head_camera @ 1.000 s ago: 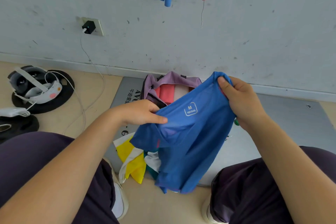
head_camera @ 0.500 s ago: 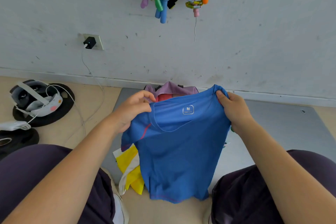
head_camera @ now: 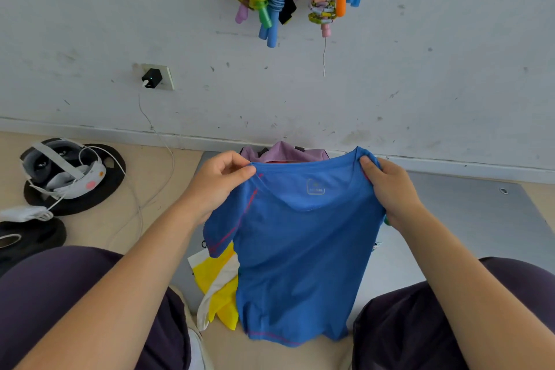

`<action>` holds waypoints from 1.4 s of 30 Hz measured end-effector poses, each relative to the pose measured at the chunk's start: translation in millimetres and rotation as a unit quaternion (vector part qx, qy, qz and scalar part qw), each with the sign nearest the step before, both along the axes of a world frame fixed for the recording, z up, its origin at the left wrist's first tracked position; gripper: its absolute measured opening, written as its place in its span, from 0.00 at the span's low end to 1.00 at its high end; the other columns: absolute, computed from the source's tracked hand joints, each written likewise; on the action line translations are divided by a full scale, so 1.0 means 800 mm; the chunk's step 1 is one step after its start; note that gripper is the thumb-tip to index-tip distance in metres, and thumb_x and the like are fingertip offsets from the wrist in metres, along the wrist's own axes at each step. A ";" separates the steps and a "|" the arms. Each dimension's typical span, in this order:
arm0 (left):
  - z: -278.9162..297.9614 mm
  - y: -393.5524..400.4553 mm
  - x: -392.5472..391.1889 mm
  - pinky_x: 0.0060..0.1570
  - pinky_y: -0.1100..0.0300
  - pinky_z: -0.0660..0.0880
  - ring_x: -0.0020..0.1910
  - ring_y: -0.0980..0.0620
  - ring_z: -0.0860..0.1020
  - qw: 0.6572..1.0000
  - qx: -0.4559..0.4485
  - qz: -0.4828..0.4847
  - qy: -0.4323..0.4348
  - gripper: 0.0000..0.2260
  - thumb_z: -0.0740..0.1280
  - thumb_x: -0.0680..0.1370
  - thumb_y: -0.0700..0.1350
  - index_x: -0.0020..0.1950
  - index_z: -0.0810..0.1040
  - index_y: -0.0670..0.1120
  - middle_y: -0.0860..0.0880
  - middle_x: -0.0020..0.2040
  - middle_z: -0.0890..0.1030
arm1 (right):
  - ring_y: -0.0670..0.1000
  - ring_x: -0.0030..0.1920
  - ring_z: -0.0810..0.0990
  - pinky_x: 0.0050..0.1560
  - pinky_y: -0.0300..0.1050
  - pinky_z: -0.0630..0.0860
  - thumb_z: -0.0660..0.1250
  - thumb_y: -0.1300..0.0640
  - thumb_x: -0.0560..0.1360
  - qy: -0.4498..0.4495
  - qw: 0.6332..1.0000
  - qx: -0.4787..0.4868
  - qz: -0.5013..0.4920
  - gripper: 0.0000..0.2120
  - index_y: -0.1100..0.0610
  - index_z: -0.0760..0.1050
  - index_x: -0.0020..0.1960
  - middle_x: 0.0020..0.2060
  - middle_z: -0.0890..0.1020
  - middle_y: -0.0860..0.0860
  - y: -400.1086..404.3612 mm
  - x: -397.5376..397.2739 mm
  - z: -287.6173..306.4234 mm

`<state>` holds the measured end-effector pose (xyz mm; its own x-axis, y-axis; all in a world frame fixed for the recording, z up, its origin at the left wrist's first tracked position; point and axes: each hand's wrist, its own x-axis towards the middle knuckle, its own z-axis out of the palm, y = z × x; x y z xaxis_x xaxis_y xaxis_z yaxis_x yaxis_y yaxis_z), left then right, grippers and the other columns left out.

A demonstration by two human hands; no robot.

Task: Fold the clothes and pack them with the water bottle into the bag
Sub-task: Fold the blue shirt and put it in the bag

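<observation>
Both hands are up at chest level with a blue shirt [head_camera: 300,249] stretched between them. Her left hand [head_camera: 219,186] pinches the left shoulder seam between thumb and curled fingers; the right hand [head_camera: 390,189] has its fingers bunched round the right shoulder, thumb on the near side of the cloth. Neither hand is free.

From that top edge the shirt hangs straight down, neckline and printed size label facing the wearer of the camera, hem dangling low between the knees, just above the floor. Its long axis runs from collar to hem, up and down, with the shoulder line level from hand to hand. One short sleeve droops below the left hand; the other is hidden behind the right wrist.

Directly beyond the shirt, against the wall, sits the bag [head_camera: 282,152], only its lilac rim showing over the collar. Both hands are about equally near it. A yellow garment [head_camera: 219,285] lies crumpled on the grey mat [head_camera: 465,213] to the left of the hanging shirt, not yet folded. I cannot pick out the water bottle; a sliver of green by the right wrist is too small to name.

To my eye the fold has yet to begin: the shirt is spread and squared, ready to be laid flat or doubled over.
</observation>
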<state>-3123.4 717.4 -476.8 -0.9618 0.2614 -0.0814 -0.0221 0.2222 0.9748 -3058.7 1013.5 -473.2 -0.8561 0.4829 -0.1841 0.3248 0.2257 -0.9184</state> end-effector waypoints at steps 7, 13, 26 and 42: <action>0.005 -0.003 0.001 0.33 0.64 0.71 0.32 0.57 0.78 0.994 -0.014 0.029 0.100 0.11 0.67 0.80 0.42 0.41 0.77 0.57 0.53 0.36 0.85 | 0.49 0.33 0.68 0.34 0.43 0.66 0.62 0.47 0.78 0.034 0.998 0.056 0.019 0.19 0.64 0.71 0.44 0.32 0.71 0.50 -0.003 0.001 0.004; -0.010 -0.010 -0.007 0.25 0.60 0.60 0.20 0.56 0.62 0.967 -0.189 0.042 0.165 0.05 0.68 0.78 0.52 0.43 0.75 0.54 0.51 0.20 0.68 | 0.48 0.36 0.76 0.40 0.45 0.72 0.62 0.51 0.79 0.046 0.997 0.054 0.041 0.13 0.57 0.78 0.41 0.34 0.80 0.49 0.002 0.007 0.011; 0.011 -0.033 -0.010 0.52 0.53 0.78 0.47 0.51 0.85 0.990 -0.111 -0.053 -0.061 0.14 0.71 0.73 0.63 0.45 0.86 0.53 0.53 0.44 0.86 | 0.50 0.36 0.69 0.37 0.46 0.66 0.60 0.51 0.80 0.029 0.991 0.123 0.043 0.16 0.61 0.73 0.40 0.33 0.73 0.51 0.014 0.012 0.018; 0.024 -0.044 -0.007 0.31 0.65 0.73 0.32 0.57 0.80 0.963 -0.221 -0.137 -0.067 0.28 0.76 0.56 0.69 0.40 0.82 0.47 0.55 0.34 0.82 | 0.51 0.40 0.80 0.47 0.49 0.73 0.70 0.48 0.75 -0.090 0.932 0.084 0.341 0.12 0.57 0.80 0.44 0.39 0.83 0.53 0.032 0.039 0.058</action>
<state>-3128.7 682.3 -457.9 -0.8352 0.4145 -0.3615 -0.0229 0.6304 0.7759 -3027.3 1039.4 -426.8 -0.9372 -0.1275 -0.3247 0.1980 0.5721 -0.7960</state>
